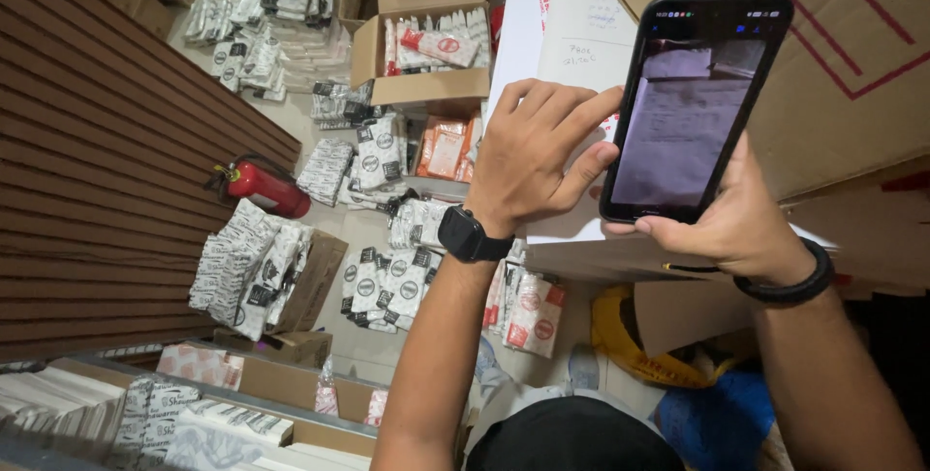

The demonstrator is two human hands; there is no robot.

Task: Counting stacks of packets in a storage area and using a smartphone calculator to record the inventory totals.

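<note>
While the right hand [736,224] holds a black smartphone [693,108] upright from below, its grip pinching the lower edge of the phone between thumb and curled fingers, the left hand [538,156] comes in from the side with its fingers spread, the index fingertip [612,100] touching the phone's left edge and the thumb resting just beside the lower left corner. The phone hangs above a white sheet of paper [572,35], and its screen shows a camera picture of a handwritten sheet (the writing is too small to make out). A black smartwatch [472,235] sits on the left wrist and a black band [799,282] on the right. The paper lies on a flattened cardboard box [852,64] marked with red lines. Down on the floor [363,229], well below the hands, lie many white sealed packets [252,267], some stacked in an open carton [426,45], and a red fire extinguisher [266,188] rests beside a brown slatted wall [97,171].
</note>
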